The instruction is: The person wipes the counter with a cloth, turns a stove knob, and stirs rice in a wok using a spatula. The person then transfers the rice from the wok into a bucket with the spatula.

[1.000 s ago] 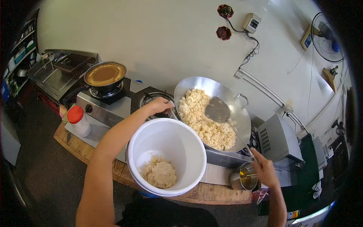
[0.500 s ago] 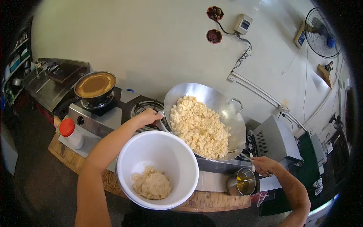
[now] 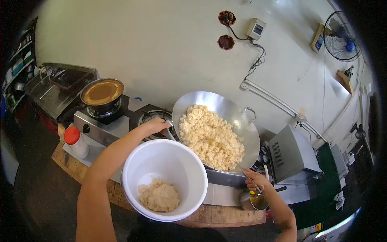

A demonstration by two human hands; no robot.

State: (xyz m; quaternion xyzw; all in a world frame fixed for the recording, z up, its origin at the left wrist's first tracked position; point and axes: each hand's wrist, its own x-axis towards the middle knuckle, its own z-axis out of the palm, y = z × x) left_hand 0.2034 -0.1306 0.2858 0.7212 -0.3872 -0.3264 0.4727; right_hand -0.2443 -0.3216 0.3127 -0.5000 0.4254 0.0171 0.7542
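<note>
My left hand (image 3: 155, 126) is closed round the handle of a large metal wok (image 3: 250, 129). The wok tilts toward me and holds a heap of clumpy, pale rice-like food (image 3: 211, 137). In my right hand (image 3: 258, 180) is a thin metal utensil (image 3: 242, 168), its far end at the food by the wok's lower right rim; its head is not plain to see. Under my right hand stands a small metal pot (image 3: 246, 201) with yellow liquid, partly covered by the hand. A white bucket (image 3: 133, 161) below my left forearm holds a smaller pale clump (image 3: 159, 195).
A pan of brown-topped batter-like food (image 3: 101, 92) sits on the left burner. Nearby is a red-lidded jar (image 3: 76, 141). A grey metal appliance (image 3: 292, 151) stands right of the wok. A wooden counter edge (image 3: 225, 215) runs along the front.
My right hand has moved left with the utensil, from beside the pot to above it, and the utensil's end now reaches the food. My left hand keeps its hold on the wok handle.
</note>
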